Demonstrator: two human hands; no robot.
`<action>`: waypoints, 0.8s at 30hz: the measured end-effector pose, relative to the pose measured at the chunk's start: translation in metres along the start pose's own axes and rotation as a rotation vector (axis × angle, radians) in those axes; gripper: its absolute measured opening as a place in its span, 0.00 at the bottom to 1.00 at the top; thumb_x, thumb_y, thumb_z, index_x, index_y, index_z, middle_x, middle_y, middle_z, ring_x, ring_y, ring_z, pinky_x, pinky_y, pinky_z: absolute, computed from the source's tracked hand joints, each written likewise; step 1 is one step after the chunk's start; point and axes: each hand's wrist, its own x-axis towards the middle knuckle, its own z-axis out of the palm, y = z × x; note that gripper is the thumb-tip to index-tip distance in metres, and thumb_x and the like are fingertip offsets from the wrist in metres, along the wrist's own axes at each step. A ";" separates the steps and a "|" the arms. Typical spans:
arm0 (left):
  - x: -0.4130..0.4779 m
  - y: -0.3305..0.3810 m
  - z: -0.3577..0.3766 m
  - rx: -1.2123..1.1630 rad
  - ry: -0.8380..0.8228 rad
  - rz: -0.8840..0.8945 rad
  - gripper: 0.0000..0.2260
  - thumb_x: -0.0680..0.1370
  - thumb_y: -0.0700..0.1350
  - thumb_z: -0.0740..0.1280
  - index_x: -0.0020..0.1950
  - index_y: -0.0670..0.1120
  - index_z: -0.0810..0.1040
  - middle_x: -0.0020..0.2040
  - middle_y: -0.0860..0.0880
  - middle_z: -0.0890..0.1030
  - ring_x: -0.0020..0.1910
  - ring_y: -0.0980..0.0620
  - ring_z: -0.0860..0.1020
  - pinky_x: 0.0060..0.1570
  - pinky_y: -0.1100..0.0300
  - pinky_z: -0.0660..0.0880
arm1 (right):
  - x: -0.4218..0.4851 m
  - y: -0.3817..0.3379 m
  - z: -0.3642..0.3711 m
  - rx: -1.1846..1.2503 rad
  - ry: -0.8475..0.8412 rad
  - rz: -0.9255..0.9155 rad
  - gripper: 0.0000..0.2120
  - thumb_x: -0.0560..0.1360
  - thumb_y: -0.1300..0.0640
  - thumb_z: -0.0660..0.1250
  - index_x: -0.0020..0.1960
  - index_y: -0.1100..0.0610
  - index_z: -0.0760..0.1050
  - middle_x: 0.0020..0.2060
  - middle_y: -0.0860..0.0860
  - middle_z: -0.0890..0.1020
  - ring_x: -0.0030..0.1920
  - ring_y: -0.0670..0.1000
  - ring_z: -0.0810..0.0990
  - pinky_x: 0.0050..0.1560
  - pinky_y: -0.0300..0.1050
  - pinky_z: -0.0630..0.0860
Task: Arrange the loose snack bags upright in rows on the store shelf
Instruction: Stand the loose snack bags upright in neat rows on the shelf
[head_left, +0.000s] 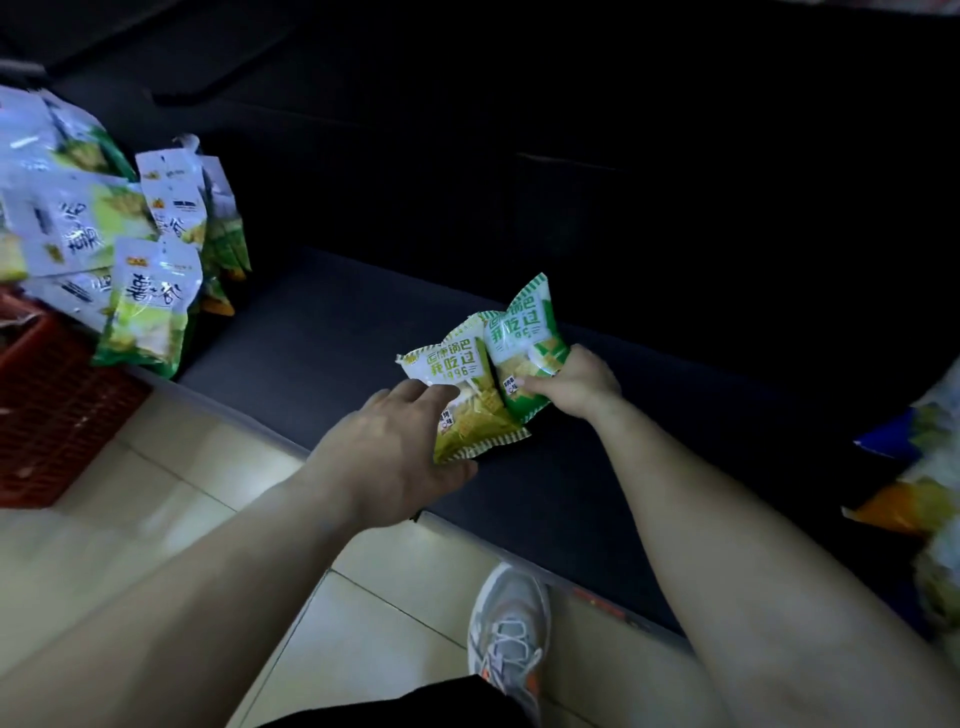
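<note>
Grey mesh and orange trim mark the sneaker (511, 639) planted on the pale floor tiles (171, 499) at the bottom of the view, just short of the shelf's front lip. Above it, two bare forearms reach forward and down onto the dark shelf (322, 332), a low, bare deck that runs from left to right and fades into shadow at the back.

The left hand (395, 447) lies over the lower left part of a yellow-green snack bag (467, 400), fingers spread across its front and the thumb underneath its bottom edge, so the bag is pinched between them. The right hand (576, 387) is closed around the lower right side of a second green and white bag (524, 343), thumb on the front. The two bags touch and overlap slightly, the right one tilted behind and above the left one, both leaning rather than upright, at the front half of the shelf.

At the right edge, blurred packets in blue, orange and yellow (919, 467) rest on the shelf, well apart from the hands.

Farther left, a red plastic crate (57, 405) sits on the floor against the shelf. Beyond it, a cluster of white and green bags (150, 306) stands and leans in a loose heap at the shelf's left end, some upright, others tipped against each other.
</note>
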 end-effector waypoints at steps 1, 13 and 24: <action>0.001 0.003 -0.001 -0.009 -0.007 -0.004 0.36 0.73 0.65 0.66 0.77 0.55 0.58 0.69 0.53 0.68 0.67 0.48 0.67 0.61 0.52 0.70 | -0.005 -0.002 -0.004 -0.029 0.023 -0.013 0.37 0.60 0.36 0.79 0.60 0.55 0.72 0.58 0.53 0.77 0.55 0.56 0.79 0.49 0.48 0.75; -0.014 0.077 -0.052 -0.257 0.132 0.137 0.43 0.68 0.65 0.72 0.77 0.52 0.59 0.72 0.48 0.68 0.70 0.47 0.67 0.66 0.47 0.69 | -0.187 0.029 -0.176 -0.180 0.048 -0.283 0.45 0.52 0.30 0.78 0.64 0.43 0.67 0.52 0.41 0.72 0.52 0.43 0.74 0.45 0.41 0.71; -0.066 0.209 -0.066 -0.630 -0.050 0.464 0.30 0.58 0.62 0.81 0.56 0.56 0.77 0.47 0.61 0.84 0.45 0.64 0.82 0.50 0.57 0.80 | -0.349 0.081 -0.253 -0.177 0.125 -0.349 0.50 0.60 0.32 0.77 0.75 0.47 0.61 0.64 0.43 0.71 0.61 0.45 0.72 0.53 0.40 0.71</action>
